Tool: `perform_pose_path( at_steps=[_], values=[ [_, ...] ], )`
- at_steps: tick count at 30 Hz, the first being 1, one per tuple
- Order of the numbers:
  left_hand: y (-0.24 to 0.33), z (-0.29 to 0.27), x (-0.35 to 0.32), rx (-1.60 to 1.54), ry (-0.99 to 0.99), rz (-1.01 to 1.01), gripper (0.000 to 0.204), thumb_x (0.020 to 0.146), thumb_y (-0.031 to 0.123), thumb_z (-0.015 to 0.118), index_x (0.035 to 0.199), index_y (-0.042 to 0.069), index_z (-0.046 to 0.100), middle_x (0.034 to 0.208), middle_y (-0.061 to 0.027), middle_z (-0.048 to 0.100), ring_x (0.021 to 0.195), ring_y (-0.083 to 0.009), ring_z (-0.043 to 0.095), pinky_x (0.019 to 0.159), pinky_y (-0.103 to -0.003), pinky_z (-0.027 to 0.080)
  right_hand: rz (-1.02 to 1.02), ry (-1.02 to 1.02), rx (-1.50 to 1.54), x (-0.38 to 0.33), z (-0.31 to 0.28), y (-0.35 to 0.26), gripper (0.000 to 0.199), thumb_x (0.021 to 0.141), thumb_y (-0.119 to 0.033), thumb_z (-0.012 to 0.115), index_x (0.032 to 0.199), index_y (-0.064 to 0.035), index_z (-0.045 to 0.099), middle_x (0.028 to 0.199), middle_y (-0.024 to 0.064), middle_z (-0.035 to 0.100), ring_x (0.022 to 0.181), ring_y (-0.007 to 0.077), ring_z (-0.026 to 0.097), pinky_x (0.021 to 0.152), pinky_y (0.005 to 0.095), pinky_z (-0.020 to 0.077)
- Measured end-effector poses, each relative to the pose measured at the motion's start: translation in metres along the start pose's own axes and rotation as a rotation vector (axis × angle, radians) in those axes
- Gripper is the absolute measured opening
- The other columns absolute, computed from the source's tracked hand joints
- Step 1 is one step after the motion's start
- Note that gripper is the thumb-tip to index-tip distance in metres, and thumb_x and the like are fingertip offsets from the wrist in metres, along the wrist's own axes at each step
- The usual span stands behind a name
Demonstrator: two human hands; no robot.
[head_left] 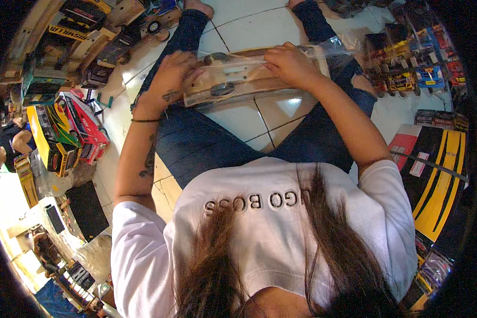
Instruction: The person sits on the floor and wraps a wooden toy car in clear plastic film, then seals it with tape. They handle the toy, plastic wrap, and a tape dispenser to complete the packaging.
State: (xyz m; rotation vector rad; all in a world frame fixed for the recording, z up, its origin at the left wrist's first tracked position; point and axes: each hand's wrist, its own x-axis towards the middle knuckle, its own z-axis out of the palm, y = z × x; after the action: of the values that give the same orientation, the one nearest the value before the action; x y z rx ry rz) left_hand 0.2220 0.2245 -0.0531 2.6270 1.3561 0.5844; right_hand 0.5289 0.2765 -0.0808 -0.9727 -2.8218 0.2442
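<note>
I sit on a white tiled floor (249, 21) with my legs apart in dark jeans. Across my lap I hold a long wooden toy chassis in a clear plastic bag (238, 79). My left hand (170, 74) grips its left end, fingers wrapped over the plastic. My right hand (290, 62) pinches the upper edge of the bag toward the right end. Small dark wheels show through the plastic near the middle.
Painted toy trucks, one red (87, 127) and one yellow and green (50, 135), stand at my left with unpainted wooden parts (90, 42) beyond. Small packaged toy vehicles (408, 74) lie at the right. A black and yellow striped board (440, 180) lies beside my right arm. Another person (10, 140) sits at the far left.
</note>
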Motion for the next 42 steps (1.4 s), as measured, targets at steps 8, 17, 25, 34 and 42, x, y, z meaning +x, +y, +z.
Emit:
perform_pose_path(
  at_steps=[8,17,25,34,42],
  values=[
    [-0.026,-0.022,-0.005,0.011,-0.381,-0.472,0.029,0.085,0.031,0.062,0.092,0.003,0.064,0.092,-0.0145,0.065,0.083,-0.0355,0.06,0.075,-0.041,0.046,0.052,-0.017,0.29,0.006,0.005,0.004,0.026,0.093,-0.025,0.052,0.082,-0.0017,0.058,0.078,0.0181,0.06,0.076,0.0387,0.057,0.075,0.0464,0.0438],
    [0.058,0.074,0.07,0.032,-0.041,0.054,0.03,0.079,0.019,0.062,0.103,0.001,0.06,0.103,-0.0189,0.061,0.094,-0.0376,0.058,0.084,-0.044,0.047,0.019,-0.045,0.148,0.009,0.0,0.004,0.025,0.092,-0.024,0.052,0.083,-0.0026,0.06,0.08,0.0167,0.061,0.077,0.0377,0.057,0.078,0.0446,0.0438],
    [0.048,0.08,0.063,-0.22,-0.211,-0.081,0.023,0.087,0.02,0.053,0.09,-0.001,0.062,0.086,-0.0227,0.063,0.084,-0.0404,0.061,0.077,-0.048,0.048,0.004,-0.012,0.076,0.003,-0.001,-0.005,0.022,0.09,-0.022,0.053,0.092,-0.0024,0.061,0.086,0.0138,0.062,0.088,0.0329,0.057,0.086,0.0412,0.041],
    [0.063,0.085,0.067,-0.223,-0.138,-0.221,0.025,0.089,0.019,0.048,0.099,-0.002,0.059,0.089,-0.0265,0.063,0.083,-0.0425,0.062,0.076,-0.048,0.049,0.198,0.045,0.052,0.001,0.018,-0.014,0.023,0.085,-0.019,0.057,0.099,-0.0011,0.061,0.096,0.014,0.062,0.096,0.0318,0.058,0.089,0.0426,0.0412],
    [0.054,0.088,0.065,0.014,-0.271,0.031,0.034,0.089,0.021,0.048,0.11,-0.004,0.052,0.091,-0.0273,0.063,0.083,-0.0439,0.062,0.077,-0.05,0.05,0.053,0.015,-0.09,0.0,0.016,-0.011,0.02,0.083,-0.021,0.058,0.096,-0.0059,0.061,0.097,0.0114,0.062,0.096,0.0283,0.059,0.087,0.0424,0.0402]
  ],
)
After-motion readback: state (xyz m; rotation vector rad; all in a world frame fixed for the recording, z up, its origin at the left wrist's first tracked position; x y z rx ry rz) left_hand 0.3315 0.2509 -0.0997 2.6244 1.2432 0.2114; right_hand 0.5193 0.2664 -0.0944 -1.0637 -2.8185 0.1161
